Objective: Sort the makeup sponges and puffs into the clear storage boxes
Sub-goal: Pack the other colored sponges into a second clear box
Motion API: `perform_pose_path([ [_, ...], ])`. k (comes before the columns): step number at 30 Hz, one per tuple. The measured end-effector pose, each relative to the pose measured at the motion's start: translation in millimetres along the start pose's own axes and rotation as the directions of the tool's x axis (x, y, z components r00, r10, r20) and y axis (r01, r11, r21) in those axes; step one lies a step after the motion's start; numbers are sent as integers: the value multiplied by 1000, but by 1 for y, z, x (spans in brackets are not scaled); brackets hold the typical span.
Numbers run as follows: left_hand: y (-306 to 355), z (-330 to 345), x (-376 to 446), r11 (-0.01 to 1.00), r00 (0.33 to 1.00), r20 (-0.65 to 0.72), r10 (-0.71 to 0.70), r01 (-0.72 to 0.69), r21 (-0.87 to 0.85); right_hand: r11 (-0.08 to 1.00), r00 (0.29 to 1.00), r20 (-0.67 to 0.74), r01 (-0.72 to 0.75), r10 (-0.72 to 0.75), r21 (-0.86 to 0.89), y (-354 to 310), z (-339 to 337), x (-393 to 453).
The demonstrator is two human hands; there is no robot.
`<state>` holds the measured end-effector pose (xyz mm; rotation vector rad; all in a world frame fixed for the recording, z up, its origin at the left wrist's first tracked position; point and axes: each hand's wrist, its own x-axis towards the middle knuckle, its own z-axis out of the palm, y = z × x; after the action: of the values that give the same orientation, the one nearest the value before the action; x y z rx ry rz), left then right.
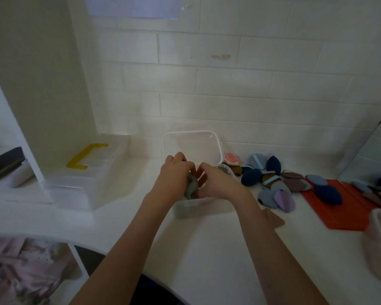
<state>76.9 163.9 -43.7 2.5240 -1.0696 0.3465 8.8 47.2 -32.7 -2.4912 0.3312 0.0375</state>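
White counter (207, 249) against white tiled wall (251, 84).

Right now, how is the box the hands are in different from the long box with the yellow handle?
The small box sits open under both hands and holds grey puffs; the handled box wears its lid with a yellow handle. The small box is shorter and near the middle; the handled box is longer and lies to the left. Both are clear plastic on the white counter.
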Motion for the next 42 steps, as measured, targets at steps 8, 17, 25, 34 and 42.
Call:
perform_pose_path([
  [8, 4, -4, -5, 976, 1000, 26, 10, -5, -217, 999, 999, -45, 17, -18, -29, -3, 4, 0],
  [17, 0, -2, -2, 986, 986, 159, 46, -20, -166, 911, 991, 130, -82, 32, 404, 8, -16, -3],
  [25, 1, -1, -4, 944, 997, 80, 21, 7, -329, 818, 1000, -22, 0, 16, 575, -3, -9, -2],
  [34, 1, 0, -6, 933, 996, 87, -14, 44, -356, 867, 978, -209, 96, 10, 490, -3, -7, 0],
  [42, -1, 2, -4, 934, 998, 61, -31, 51, -354, 909, 994, 95, 10, -54, 416, 16, -45, -17],
])
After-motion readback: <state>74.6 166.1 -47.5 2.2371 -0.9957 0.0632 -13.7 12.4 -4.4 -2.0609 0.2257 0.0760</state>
